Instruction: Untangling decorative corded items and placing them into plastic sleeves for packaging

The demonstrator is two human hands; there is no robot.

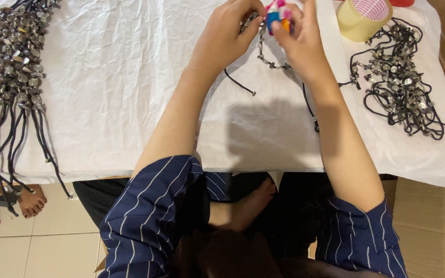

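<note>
White paper covers the table. At its far edge I see my left hand pinching a beaded cord, and my right hand closed on a small coloured tool touching it. Tape roll and 2 cord piles flank me.
</note>
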